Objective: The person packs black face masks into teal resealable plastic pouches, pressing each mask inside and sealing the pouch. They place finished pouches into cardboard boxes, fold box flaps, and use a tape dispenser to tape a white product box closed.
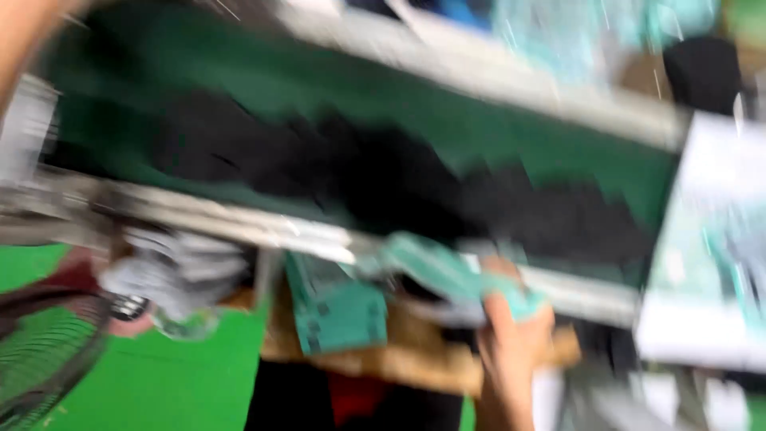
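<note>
The whole view is smeared by motion. My right hand (511, 343) reaches up from the bottom edge and grips a teal flat packet (447, 271) just below the near rail of a green conveyor belt (447, 136). Dark black pieces (383, 175) lie in a row along the belt. A strip of bare arm (16, 32) shows at the top left corner; no hand is visible on it, and whose arm it is cannot be told.
A teal box (335, 311) rests on a brown board (399, 359) under the belt's metal rail (239, 223). A black wire fan guard (40, 351) stands over the green floor (175, 375) at the lower left. White and teal packages (702, 263) pile up at the right. Grey cloth (175, 271) hangs beneath the rail.
</note>
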